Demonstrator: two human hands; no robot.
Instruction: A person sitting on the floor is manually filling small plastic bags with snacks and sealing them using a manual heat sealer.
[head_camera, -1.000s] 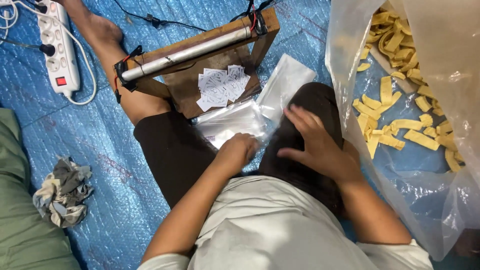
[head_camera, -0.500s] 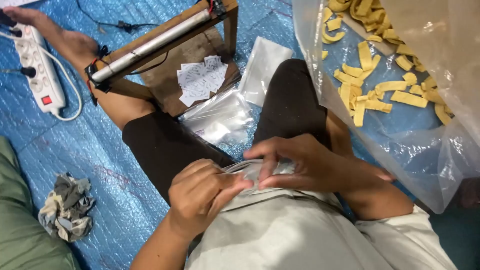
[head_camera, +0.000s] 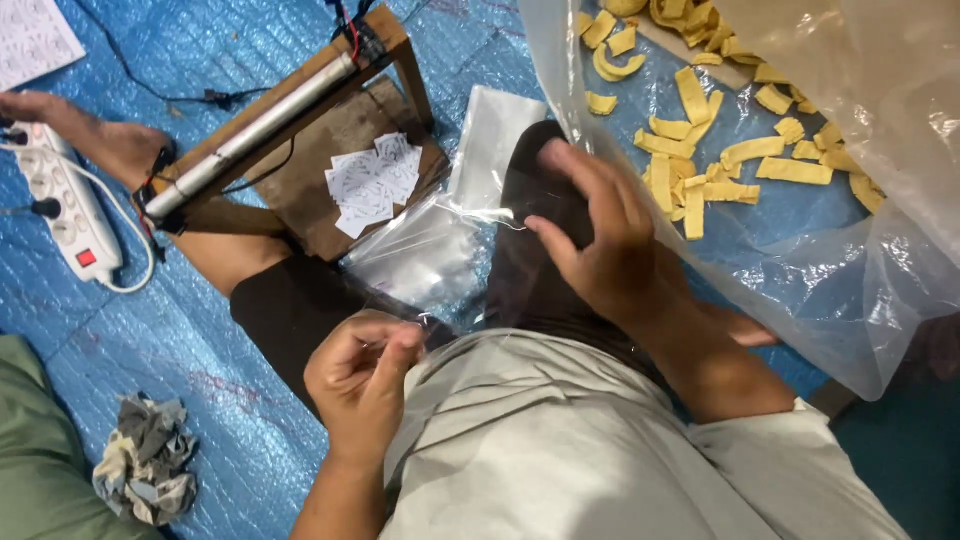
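I sit on the floor with a small clear plastic bag (head_camera: 470, 270) stretched over my lap between both hands. My left hand (head_camera: 362, 375) pinches one corner of it near my left thigh. My right hand (head_camera: 600, 240) is over my right knee with its fingers spread, and the thumb holds the bag's far edge. Whether the fingers are inside the bag I cannot tell. A pile of more clear bags (head_camera: 415, 250) lies between my legs, just beyond the held one.
A wooden frame with a metal sealing bar (head_camera: 250, 135) stands ahead, with small paper labels (head_camera: 372, 180) on its base. At right is a big plastic bag of yellow chip strips (head_camera: 720, 150). At left are a power strip (head_camera: 60, 210) and a rag (head_camera: 145, 460).
Both hands took one clear bag from the pile, drew it to my belly, then spread it. My right hand has moved up to the knee and my left stays low. The view shifted left.
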